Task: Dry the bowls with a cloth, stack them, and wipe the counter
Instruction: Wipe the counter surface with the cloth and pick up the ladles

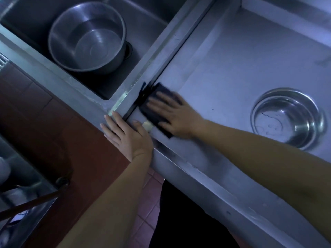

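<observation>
Two hands: both flat on the steel desk (232,56).
Right hand (176,116): fingers straight, pressing the dark cloth (155,111) at the desk's left edge.
Left hand (128,135): fingers spread, resting on the front corner, holding nothing.
Bowls: one bowl (288,118) on the desk, right; a larger bowl (87,38) in the sink (114,83).

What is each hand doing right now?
Left hand: open, resting flat on the counter edge.
Right hand: open, pressing the dark cloth flat.
</observation>
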